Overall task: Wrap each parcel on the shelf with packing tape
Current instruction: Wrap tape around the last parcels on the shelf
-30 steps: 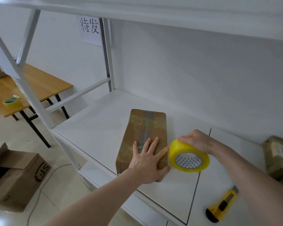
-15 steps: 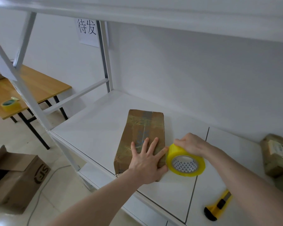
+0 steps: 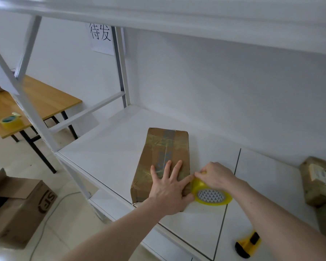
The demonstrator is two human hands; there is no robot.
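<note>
Head cam: left hand lies flat, fingers spread, pinning the parcel on the shelf. Right hand grips the tape roll at its right edge. Looks like sticking the end down; next, pull tape across.

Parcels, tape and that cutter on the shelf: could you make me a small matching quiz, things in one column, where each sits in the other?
Things:
1. brown parcel
2. tape roll
3. yellow knife
4. spare tape roll

Places:
A. on the wooden table beyond the shelf
B. under the flat left hand
C. near the shelf's front edge, untouched
D. gripped by the right hand

Pairs: 1-B, 2-D, 3-C, 4-A
</note>
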